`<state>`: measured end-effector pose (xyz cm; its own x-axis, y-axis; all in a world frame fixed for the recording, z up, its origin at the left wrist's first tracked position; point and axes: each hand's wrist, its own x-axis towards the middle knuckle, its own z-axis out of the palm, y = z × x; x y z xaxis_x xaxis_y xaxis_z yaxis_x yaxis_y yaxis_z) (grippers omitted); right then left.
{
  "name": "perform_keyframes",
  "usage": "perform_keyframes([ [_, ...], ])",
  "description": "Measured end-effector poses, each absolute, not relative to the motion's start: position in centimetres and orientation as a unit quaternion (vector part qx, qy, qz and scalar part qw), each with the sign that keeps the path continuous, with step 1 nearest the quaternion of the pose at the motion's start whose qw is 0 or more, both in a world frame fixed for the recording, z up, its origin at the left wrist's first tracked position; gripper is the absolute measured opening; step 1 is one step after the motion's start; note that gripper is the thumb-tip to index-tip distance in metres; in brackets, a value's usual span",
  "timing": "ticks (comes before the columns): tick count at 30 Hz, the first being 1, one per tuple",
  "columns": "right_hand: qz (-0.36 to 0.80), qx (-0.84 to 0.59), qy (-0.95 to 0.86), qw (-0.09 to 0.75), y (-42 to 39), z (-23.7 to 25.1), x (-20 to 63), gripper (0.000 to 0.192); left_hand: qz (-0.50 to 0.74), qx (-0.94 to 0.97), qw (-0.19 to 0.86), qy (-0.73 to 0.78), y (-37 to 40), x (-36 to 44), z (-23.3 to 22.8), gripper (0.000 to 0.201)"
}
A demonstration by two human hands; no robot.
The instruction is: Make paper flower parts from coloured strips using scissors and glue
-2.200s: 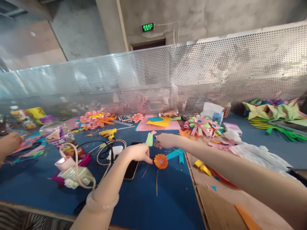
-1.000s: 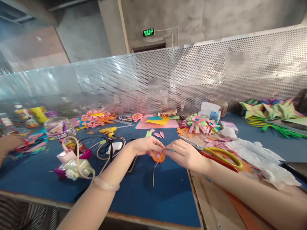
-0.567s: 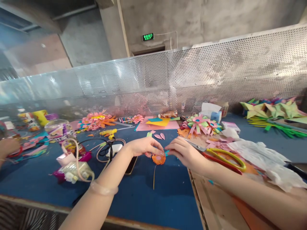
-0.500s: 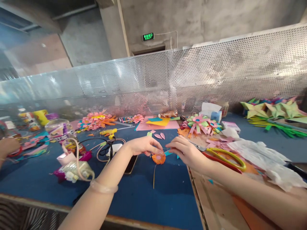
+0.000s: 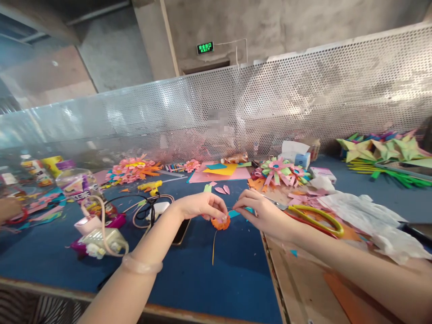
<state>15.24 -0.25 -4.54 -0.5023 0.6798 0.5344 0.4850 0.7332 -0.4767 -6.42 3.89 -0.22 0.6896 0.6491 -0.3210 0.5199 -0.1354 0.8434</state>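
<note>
My left hand (image 5: 204,207) is closed in a pinch on an orange paper flower (image 5: 221,224) with a pale pink centre. From the flower a thin yellowish strand (image 5: 213,249) hangs down over the blue tabletop (image 5: 243,274). My right hand (image 5: 254,209) is just right of it, thumb and fingertips pressed together on what looks like a fine strand between the hands; its kind is too small to make out. Behind the right fingers lies a strip of blue paper (image 5: 239,212). Pink paper petals (image 5: 222,190) lie beyond both hands.
Scissors (image 5: 317,220) with yellow and red handles lie by my right forearm. Left are a phone (image 5: 181,232), cables, a yellow glue gun (image 5: 150,186) and a plastic bottle (image 5: 76,180). Finished paper flowers (image 5: 276,172) and paper sheets (image 5: 195,175) stand behind. Another person's hand (image 5: 10,209) is far left.
My right fingertips have drawn closer together and stand slightly farther from the left fingers. The orange flower has tilted a little in my left hand. The whole view has shifted slightly.
</note>
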Motion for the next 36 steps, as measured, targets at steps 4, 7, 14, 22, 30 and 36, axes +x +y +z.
perform_keyframes([
  [4,0.270,-0.373,-0.828,0.319,-0.2,-3.8,15.7,0.015,0.072,0.750,0.533,0.385,4.0,-6.4,-0.4,0.021],
  [7,0.391,-0.375,-0.792,0.281,0.0,-3.5,16.1,0.017,0.071,0.747,0.544,0.377,3.8,-6.2,-0.4,0.019],
  [14,0.549,-0.367,-0.685,0.308,0.2,-3.8,16.0,0.022,0.127,0.740,0.546,0.372,3.5,-5.7,-0.3,0.021],
  [22,0.593,-0.355,-0.608,0.391,0.1,-3.9,15.4,0.028,0.230,0.735,0.531,0.354,3.0,-4.8,-0.4,0.021],
  [30,0.543,-0.356,-0.591,0.479,0.1,-4.0,15.1,0.031,0.330,0.730,0.472,0.368,2.6,-3.5,-0.7,0.017],
  [36,0.480,-0.372,-0.603,0.517,0.0,-4.0,14.8,0.029,0.366,0.724,0.445,0.378,2.2,-2.7,-0.9,0.019],
])
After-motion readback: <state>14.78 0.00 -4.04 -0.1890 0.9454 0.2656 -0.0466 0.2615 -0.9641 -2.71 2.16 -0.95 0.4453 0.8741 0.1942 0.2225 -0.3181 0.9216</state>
